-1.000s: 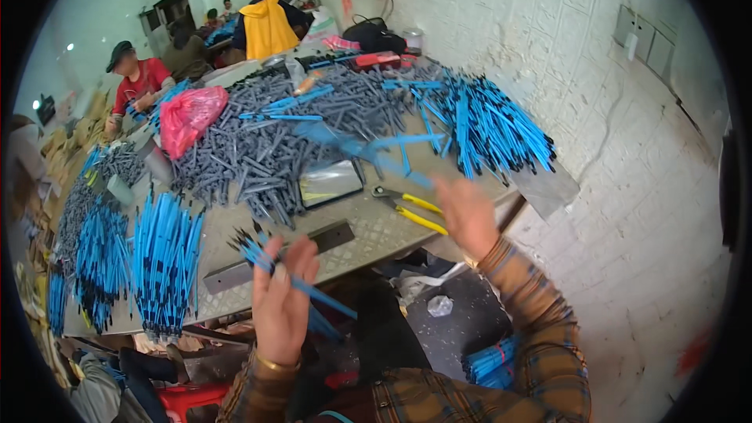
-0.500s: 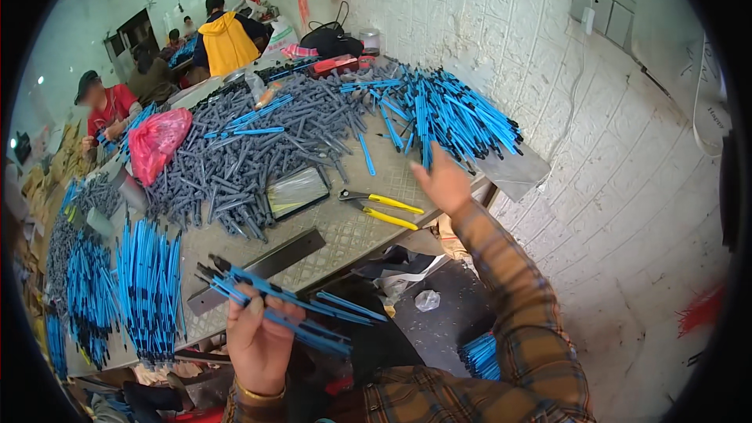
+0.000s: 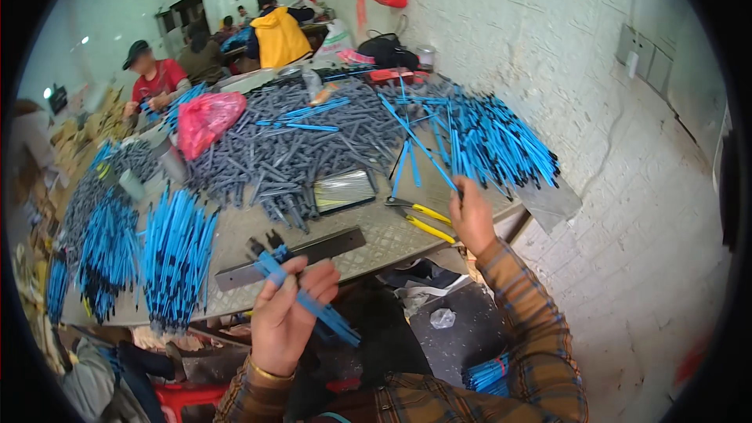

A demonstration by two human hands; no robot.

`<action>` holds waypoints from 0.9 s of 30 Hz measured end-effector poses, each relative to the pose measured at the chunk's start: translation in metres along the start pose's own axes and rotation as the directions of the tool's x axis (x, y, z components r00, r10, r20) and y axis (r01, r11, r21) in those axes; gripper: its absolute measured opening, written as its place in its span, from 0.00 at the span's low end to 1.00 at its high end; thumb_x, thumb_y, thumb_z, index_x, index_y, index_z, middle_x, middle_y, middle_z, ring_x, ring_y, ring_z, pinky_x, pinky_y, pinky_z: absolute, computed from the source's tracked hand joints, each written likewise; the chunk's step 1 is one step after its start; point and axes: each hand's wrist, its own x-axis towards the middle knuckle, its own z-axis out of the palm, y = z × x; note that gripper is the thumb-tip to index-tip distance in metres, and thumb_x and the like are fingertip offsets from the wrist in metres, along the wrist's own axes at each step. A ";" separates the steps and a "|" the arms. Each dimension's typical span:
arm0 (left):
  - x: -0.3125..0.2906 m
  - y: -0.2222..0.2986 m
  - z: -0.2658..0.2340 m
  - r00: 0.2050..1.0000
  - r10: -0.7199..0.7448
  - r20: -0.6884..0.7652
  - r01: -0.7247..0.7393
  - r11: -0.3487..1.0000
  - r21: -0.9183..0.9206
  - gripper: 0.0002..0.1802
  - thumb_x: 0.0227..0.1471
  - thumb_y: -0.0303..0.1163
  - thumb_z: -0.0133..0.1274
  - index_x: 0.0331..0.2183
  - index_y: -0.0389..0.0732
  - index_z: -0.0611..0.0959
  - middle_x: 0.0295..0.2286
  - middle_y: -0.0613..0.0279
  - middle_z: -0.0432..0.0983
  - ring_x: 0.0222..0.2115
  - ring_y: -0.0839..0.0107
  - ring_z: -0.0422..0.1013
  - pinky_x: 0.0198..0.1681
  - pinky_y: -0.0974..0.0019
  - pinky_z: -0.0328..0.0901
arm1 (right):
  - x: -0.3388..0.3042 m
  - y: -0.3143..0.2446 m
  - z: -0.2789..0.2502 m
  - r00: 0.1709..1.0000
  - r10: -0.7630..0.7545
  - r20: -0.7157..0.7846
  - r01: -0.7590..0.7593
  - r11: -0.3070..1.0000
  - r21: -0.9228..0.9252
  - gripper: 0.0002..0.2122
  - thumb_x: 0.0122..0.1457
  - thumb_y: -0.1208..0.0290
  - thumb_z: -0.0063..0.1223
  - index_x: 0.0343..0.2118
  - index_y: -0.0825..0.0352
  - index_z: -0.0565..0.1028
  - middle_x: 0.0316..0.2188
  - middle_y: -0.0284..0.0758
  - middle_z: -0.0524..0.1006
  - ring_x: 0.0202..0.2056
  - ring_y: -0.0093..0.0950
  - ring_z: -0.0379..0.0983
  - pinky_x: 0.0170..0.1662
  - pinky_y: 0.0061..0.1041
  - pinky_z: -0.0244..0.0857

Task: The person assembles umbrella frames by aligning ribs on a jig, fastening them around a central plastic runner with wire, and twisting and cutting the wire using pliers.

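Note:
My left hand [image 3: 294, 309] is closed around a small bundle of blue rods [image 3: 321, 312] with black ends, just off the table's near edge. My right hand [image 3: 471, 215] pinches the near end of another slim blue rod [image 3: 421, 143], which slants up and away to the left. That rod crosses in front of a big heap of blue rods [image 3: 501, 141] at the table's right end. Close to my right hand, pliers [image 3: 429, 222] with yellow handles lie on the tabletop. A flat metal bar [image 3: 325, 247] lies along the near edge, beyond my left hand.
Grey plastic pieces [image 3: 274, 149] cover the table's middle, with a pink bag [image 3: 207, 121] on them. A shallow tray [image 3: 345, 190] stands before them. Upright bundles of blue rods [image 3: 178, 254] fill the near left. A person in red [image 3: 160, 78] works across the table.
My right hand has gone from spread and empty by the heap to pinching a blue rod, slightly nearer me. The left hand's bundle has turned steeper. The whole view has shifted.

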 end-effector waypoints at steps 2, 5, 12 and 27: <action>0.001 0.001 0.000 0.998 0.069 -0.002 -0.069 0.997 0.035 0.14 0.55 0.28 0.43 0.44 0.37 0.71 0.44 0.44 0.68 0.45 0.53 0.66 0.47 0.56 0.62 | -0.008 -0.022 -0.005 0.995 0.069 0.074 -0.076 0.993 0.092 0.07 0.54 0.76 0.45 0.35 0.69 0.65 0.25 0.45 0.70 0.25 0.39 0.69 0.29 0.32 0.62; 0.002 0.000 -0.005 0.984 0.176 0.021 -0.177 0.978 0.107 0.15 0.54 0.28 0.44 0.45 0.37 0.70 0.47 0.42 0.65 0.49 0.50 0.63 0.51 0.53 0.60 | -0.015 -0.049 -0.013 0.986 0.077 0.151 -0.113 0.962 0.250 0.04 0.55 0.75 0.45 0.32 0.68 0.64 0.21 0.41 0.65 0.22 0.33 0.64 0.27 0.27 0.59; 0.012 -0.007 -0.009 0.922 0.347 -0.171 -0.308 0.926 0.216 0.11 0.55 0.29 0.45 0.41 0.40 0.71 0.38 0.53 0.72 0.40 0.63 0.69 0.44 0.60 0.64 | -0.050 -0.111 -0.024 0.922 -0.221 0.318 0.039 0.871 0.490 0.04 0.50 0.75 0.50 0.25 0.65 0.66 0.18 0.37 0.63 0.21 0.31 0.62 0.26 0.24 0.57; 0.008 -0.013 -0.013 0.807 0.571 -0.154 -0.507 0.802 0.316 0.10 0.50 0.22 0.49 0.37 0.41 0.69 0.27 0.61 0.71 0.27 0.73 0.69 0.32 0.71 0.65 | -0.093 -0.129 -0.023 0.847 -0.421 0.323 0.232 0.841 0.489 0.09 0.46 0.70 0.57 0.25 0.63 0.68 0.24 0.35 0.68 0.22 0.36 0.68 0.21 0.31 0.61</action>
